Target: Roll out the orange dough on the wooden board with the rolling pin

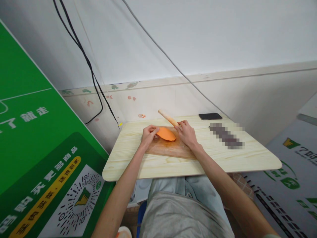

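A thin, oval sheet of orange dough (166,134) is pinched at its left edge by the fingers of my left hand (149,135). The sheet tilts over a wooden board (164,150); I cannot tell how much of it touches the wood. My right hand (187,134) is closed around the near end of a slim wooden rolling pin (167,117), whose far end points up and left, toward the wall. The grip hides the pin's near end.
The board lies on a pale wood-grain table (237,162). A black phone (210,116) lies at its back right, with a pixelated dark object (226,136) nearer me. Black cables (85,56) and a grey cable (160,49) run along the wall. A green printed panel (49,138) borders the left.
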`<action>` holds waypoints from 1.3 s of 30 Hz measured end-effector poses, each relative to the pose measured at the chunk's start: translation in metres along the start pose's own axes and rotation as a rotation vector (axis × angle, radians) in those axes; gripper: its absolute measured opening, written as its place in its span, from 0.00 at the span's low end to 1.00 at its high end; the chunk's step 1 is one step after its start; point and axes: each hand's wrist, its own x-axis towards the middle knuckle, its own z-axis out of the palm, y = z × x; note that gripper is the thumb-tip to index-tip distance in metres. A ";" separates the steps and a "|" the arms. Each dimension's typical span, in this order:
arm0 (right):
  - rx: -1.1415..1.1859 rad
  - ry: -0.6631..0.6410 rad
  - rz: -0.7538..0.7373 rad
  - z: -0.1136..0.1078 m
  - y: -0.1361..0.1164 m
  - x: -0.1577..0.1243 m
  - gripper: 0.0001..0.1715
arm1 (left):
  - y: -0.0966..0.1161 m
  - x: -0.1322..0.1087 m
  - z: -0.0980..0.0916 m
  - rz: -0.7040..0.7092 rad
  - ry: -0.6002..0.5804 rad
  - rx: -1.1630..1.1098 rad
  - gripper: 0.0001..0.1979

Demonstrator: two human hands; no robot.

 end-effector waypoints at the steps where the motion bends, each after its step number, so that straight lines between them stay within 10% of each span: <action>1: 0.000 0.003 -0.001 0.000 0.000 0.000 0.20 | 0.000 0.000 -0.001 0.000 -0.010 -0.003 0.20; 14: 0.039 -0.016 -0.014 -0.005 -0.004 -0.001 0.19 | -0.007 -0.001 0.006 0.166 -0.098 0.362 0.11; 27: 0.039 -0.183 -0.299 -0.015 -0.007 -0.006 0.16 | -0.009 0.003 -0.005 0.296 0.534 0.580 0.10; 39: -0.076 -0.091 -0.209 -0.010 -0.013 -0.007 0.23 | -0.013 -0.002 0.002 0.280 0.085 0.880 0.15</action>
